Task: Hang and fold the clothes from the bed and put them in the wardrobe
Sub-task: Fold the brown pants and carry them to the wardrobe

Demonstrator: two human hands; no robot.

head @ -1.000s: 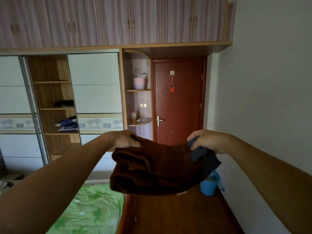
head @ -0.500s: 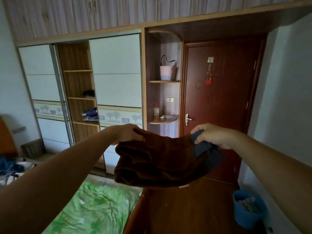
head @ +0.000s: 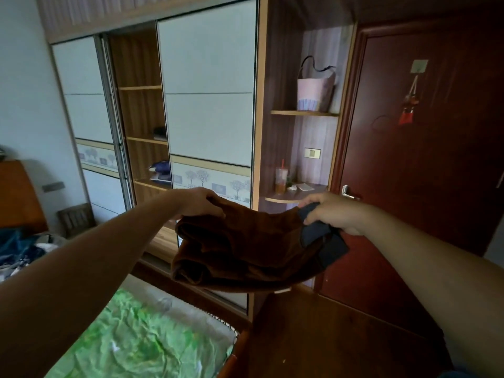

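Observation:
A folded brown garment with a dark blue part at its right end hangs in the air between my hands. My left hand grips its left top corner. My right hand grips the blue right corner. The wardrobe stands ahead with white sliding doors. Its open wooden section at centre left has shelves, and folded dark clothes lie on two of them. The bed with a green sheet lies below my left arm.
A red-brown door stands at the right, with a handle behind my right hand. Corner shelves hold a bag and a cup. More clothes lie heaped at the far left. A dark wooden footboard lies below the garment.
The view has swung left and moved closer to the wardrobe. Both hands keep the same grip on the folded garment. The blue bin has left the view.

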